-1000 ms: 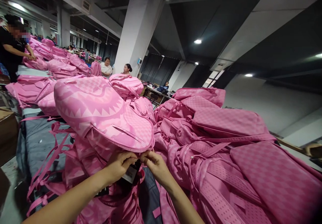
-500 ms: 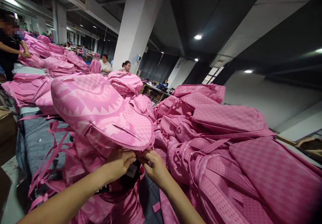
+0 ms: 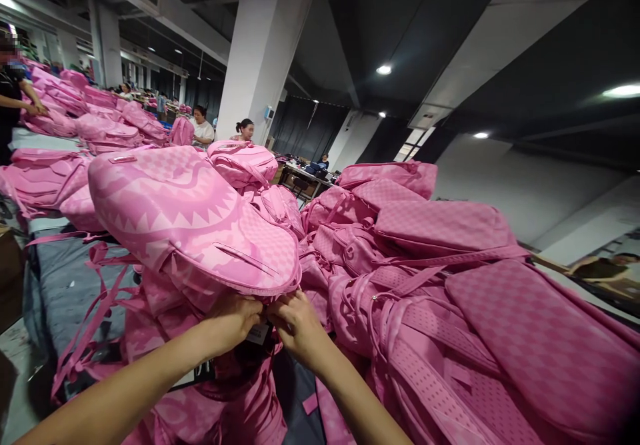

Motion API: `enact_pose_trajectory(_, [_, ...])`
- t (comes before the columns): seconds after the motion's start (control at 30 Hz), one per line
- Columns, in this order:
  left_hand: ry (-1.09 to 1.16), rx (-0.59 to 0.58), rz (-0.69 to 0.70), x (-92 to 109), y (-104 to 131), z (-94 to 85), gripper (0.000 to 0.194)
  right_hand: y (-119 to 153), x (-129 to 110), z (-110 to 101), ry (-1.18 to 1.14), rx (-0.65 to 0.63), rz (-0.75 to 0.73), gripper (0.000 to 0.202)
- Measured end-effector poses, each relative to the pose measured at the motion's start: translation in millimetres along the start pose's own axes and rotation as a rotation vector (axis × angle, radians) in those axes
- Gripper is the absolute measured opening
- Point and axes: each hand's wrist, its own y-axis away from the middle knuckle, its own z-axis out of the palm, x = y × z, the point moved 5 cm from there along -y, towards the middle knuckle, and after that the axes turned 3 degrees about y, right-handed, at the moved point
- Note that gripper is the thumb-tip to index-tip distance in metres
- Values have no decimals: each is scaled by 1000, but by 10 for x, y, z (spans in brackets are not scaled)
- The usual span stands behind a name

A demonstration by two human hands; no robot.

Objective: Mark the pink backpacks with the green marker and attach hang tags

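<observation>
A pink backpack (image 3: pixel 200 218) with a shark-teeth and checkered print lies tilted on top of other pink bags, its narrow end toward me. Just under that end, my left hand (image 3: pixel 233 322) and my right hand (image 3: pixel 297 322) are close together, fingers pinched. What they pinch is small and partly hidden by the fingers and the backpack's edge. A dark tag with a white label (image 3: pixel 257 334) hangs between and below the hands. Beneath it, a dark opening shows in the pink bag (image 3: pixel 250 405) underneath.
More pink backpacks (image 3: pixel 540 325) are heaped on the right, with loose straps. Others lie on a table at the far left, where a co-worker (image 3: pixel 13 98) stands. Pink straps (image 3: pixel 95 318) hang over the grey cloth (image 3: pixel 70 292). A white pillar (image 3: pixel 265 52) rises behind.
The whole view has shifted a little, so most things sit slightly further left. Both hands remain pinched under the backpack's end; less of the white label shows between them.
</observation>
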Motion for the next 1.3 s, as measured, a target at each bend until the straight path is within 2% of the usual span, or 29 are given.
enact_pose_trajectory(0.07, [-9,50,-4,-16,-1,32,25,3,-6,11,34,-31,4,20])
enact_pose_trajectory(0.17, [3,126,3,-52,-10,94,46,11,-24,14,100,-82,12,20])
enact_pose_trajectory(0.2, [6,137,2,-61,-12,110,47,13,-30,8,117,-87,17,19])
enact_pose_trajectory(0.37, [-27,122,-40,-49,9,151,26,22,-48,-20,142,-68,13,18])
enact_pose_trajectory(0.47, [-50,137,-104,-61,46,170,23,28,-44,-35,136,-45,4,17])
enact_pose_trajectory(0.63, [95,108,-76,-74,74,211,23,44,-18,-66,102,-18,26,17])
enact_pose_trajectory(0.8, [142,198,-87,-83,40,147,10,48,-29,-99,57,4,10,14])
enact_pose_trajectory(0.97, [241,117,13,-68,16,197,20,53,-33,-172,-45,47,72,16])
enact_pose_trajectory(1.1, [211,226,-97,-95,33,146,8,64,-18,-187,-116,85,118,19])
enact_pose_trajectory(1.23, [317,94,-16,10,44,163,18,72,2,-167,-195,99,130,16])
enact_pose_trajectory(1.3, [263,103,-16,35,53,136,19,71,-6,-164,-213,102,120,15])
